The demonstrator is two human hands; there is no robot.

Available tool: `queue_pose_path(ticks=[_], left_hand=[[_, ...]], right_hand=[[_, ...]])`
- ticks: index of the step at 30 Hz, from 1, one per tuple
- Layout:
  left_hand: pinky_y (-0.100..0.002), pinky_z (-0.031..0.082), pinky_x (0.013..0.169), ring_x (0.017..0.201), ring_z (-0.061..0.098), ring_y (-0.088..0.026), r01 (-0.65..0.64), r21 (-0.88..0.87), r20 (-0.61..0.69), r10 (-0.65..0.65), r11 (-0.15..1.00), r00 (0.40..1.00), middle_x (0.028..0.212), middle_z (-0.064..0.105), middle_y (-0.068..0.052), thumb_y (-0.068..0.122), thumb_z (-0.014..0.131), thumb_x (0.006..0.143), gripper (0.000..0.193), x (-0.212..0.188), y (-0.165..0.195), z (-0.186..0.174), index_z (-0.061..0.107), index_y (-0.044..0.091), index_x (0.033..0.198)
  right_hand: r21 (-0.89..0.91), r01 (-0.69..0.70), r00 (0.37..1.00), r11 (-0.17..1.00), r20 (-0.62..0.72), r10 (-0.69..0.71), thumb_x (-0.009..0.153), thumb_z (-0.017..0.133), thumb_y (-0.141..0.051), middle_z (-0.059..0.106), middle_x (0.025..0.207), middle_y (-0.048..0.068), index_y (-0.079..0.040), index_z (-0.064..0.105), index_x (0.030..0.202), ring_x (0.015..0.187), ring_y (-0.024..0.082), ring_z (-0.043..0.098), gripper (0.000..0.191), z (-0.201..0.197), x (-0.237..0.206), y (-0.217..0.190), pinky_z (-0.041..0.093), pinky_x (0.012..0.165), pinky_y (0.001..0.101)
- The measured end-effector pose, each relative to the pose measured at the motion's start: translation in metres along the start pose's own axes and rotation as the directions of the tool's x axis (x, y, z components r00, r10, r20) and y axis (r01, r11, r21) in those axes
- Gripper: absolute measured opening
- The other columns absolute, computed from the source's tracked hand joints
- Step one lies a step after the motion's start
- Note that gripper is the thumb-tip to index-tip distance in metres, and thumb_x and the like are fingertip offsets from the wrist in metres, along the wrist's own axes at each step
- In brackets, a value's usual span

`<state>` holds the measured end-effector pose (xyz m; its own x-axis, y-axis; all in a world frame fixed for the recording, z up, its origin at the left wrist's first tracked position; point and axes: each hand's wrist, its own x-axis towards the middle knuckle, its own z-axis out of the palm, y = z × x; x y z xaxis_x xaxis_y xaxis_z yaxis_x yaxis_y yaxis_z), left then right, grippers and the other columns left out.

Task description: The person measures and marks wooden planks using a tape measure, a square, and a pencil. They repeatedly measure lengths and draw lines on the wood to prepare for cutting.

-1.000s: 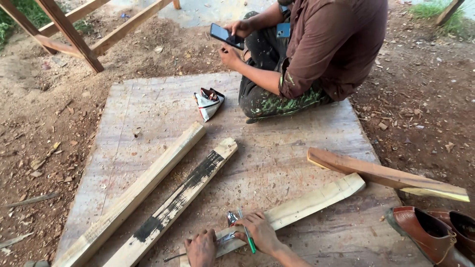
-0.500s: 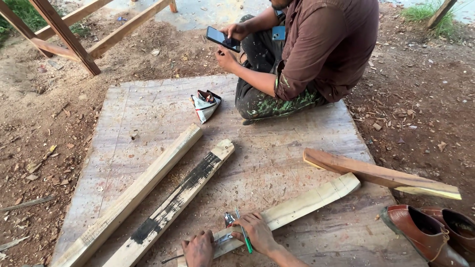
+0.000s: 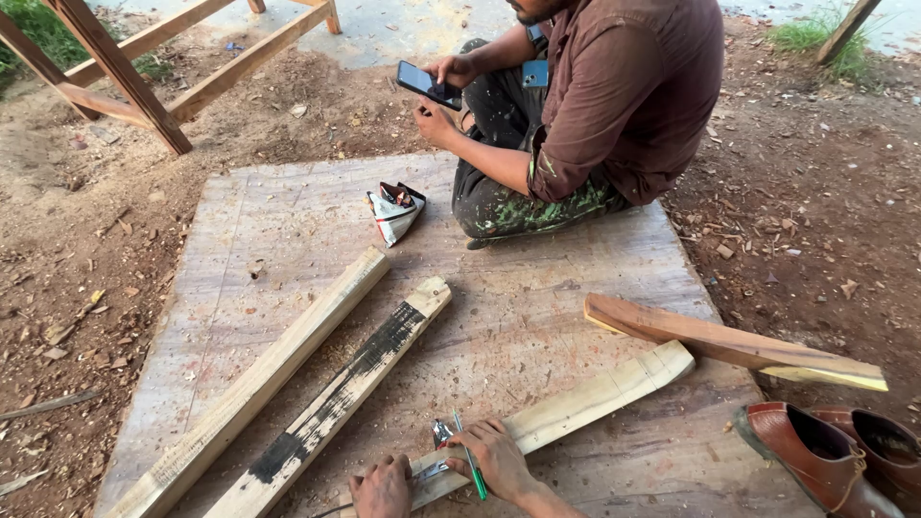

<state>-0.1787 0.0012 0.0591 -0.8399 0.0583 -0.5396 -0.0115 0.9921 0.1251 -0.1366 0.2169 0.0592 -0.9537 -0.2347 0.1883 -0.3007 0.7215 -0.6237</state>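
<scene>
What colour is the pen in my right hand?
Green pen, in the right hand, head view.

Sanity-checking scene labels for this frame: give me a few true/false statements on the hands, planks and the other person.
1. The right hand holds a green pen over a pale plank. True.
2. The left hand rests on the black-striped plank. False: it presses the pale plank's near end.
3. The seated person holds a phone. True.
4. The brown shoes sit at the board's left edge. False: they are at lower right.
5. A small crumpled bag lies on the plywood sheet. True.
</scene>
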Motion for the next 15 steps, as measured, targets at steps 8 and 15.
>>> queue_pose_path(ticks=[8, 15], left_hand=[[-0.051, 0.037, 0.115, 0.115, 0.065, -0.013, -0.002, 0.012, 0.010, 0.002, 1.000, 1.000, 0.111, 0.068, 0.003, 0.031, 0.069, 0.095, 0.015, -0.003, 0.003, -0.002, 0.070, 0.023, 0.108], [-0.054, 0.035, 0.117, 0.117, 0.064, -0.013, -0.020, 0.021, 0.022, 0.019, 1.000, 1.000, 0.112, 0.066, 0.003, 0.031, 0.067, 0.097, 0.013, 0.007, -0.002, 0.010, 0.070, 0.025, 0.109]], right_hand=[[-0.004, 0.012, 1.000, 1.000, 0.000, -0.012, 0.097, 0.069, -0.046, 0.073, 0.102, 0.010, -0.008, 0.068, 0.112, 0.103, 0.028, 0.066, 0.040, -0.004, 0.000, -0.002, 0.042, 0.099, 0.0436], [0.023, 0.018, 1.000, 1.000, 0.002, -0.018, 0.097, 0.069, -0.044, 0.073, 0.102, 0.011, -0.008, 0.068, 0.111, 0.103, 0.030, 0.066, 0.039, 0.004, -0.002, 0.010, 0.041, 0.100, 0.0445]])
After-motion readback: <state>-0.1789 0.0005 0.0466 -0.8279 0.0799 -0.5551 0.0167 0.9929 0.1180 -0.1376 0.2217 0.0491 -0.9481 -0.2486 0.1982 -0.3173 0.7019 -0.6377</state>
